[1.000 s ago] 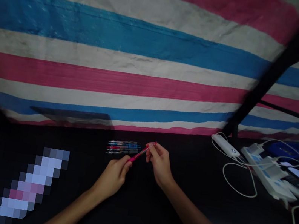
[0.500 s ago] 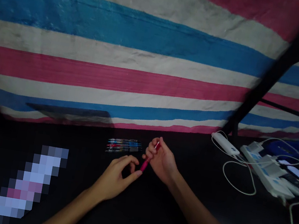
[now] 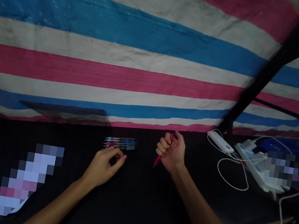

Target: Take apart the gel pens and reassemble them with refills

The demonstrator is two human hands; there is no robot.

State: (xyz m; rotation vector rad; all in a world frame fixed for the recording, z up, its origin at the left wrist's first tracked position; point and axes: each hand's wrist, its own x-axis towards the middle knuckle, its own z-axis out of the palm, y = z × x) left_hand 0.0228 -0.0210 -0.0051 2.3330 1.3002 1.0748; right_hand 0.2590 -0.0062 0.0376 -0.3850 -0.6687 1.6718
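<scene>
Right hand closed round a red pen, apparently for security rather than writing; left hand part-open, seemingly unladen, beside pens aligned near the far edge of the worktop, presumably for order

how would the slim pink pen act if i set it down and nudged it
The slim pink pen is probably stiff: its ends line up straight across the curled right hand. Being so thin, it looks light. Its narrow barrel, if round, might roll on the flat black tabletop.
</scene>
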